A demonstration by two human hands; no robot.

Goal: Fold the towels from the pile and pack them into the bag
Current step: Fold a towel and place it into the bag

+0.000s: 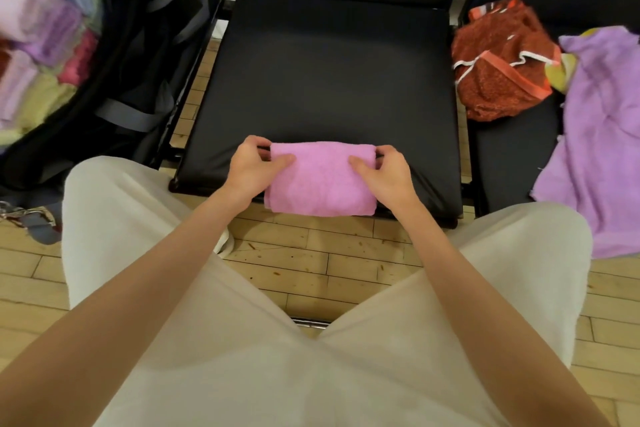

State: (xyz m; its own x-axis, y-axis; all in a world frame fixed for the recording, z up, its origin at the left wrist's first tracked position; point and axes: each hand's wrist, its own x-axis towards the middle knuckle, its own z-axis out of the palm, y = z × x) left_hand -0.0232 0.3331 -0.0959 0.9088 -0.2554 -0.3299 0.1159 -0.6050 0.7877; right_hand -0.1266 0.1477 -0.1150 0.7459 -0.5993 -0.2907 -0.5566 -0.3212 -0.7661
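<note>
My left hand (250, 166) gripped the left end of the folded pink towel (322, 180), thumb lying on top and fingers curled round the far corner, while my right hand (387, 172) clasped the right end in the same fashion. The towel lay as a neat rectangle on the near edge of the middle black chair seat (329, 80), its long axis running left to right across my view, its front fold hanging slightly over the seat's lip above the wooden floor (311, 253). My knees, in pale trousers (138, 236), framed the scene from below.

To the left stood the open black bag (131, 55), grey straps draped over its side, already holding a stack of folded towels (38, 45) in pink, lilac, magenta and pale yellow; their exact number was blurred beyond counting. To the right, on the neighbouring black seat (509, 156), sat what remained of the pile: a crumpled rust-red towel (495, 73) with orange and white trim, just beside a loose purple towel (602, 135) that spilled over the seat's front edge, with a scrap of yellow cloth (557, 69) showing between the two
</note>
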